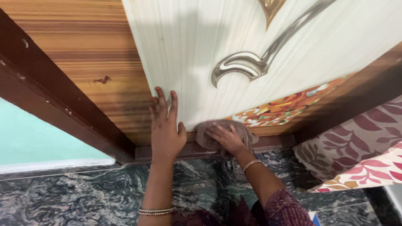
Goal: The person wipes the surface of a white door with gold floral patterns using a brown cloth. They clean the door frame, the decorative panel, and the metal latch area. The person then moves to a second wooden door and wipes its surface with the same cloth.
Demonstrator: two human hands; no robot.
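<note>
Cloth (209,133) bunched, no clear axis, pressed on door (188,62) bottom edge under right hand (226,137), mostly hidden; left hand (166,127) flat, open, beside cloth.

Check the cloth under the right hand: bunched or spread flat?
Bunched. The brownish cloth sits in a wad with folds showing around the right hand, which presses it against the lower edge of the cabinet door.

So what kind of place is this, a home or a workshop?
Most likely a room in a home. The left hand rests on a decorated cupboard door with a curved metal handle, a patterned marble-like floor lies below, and leaf-print bedding sits at the right.
</note>
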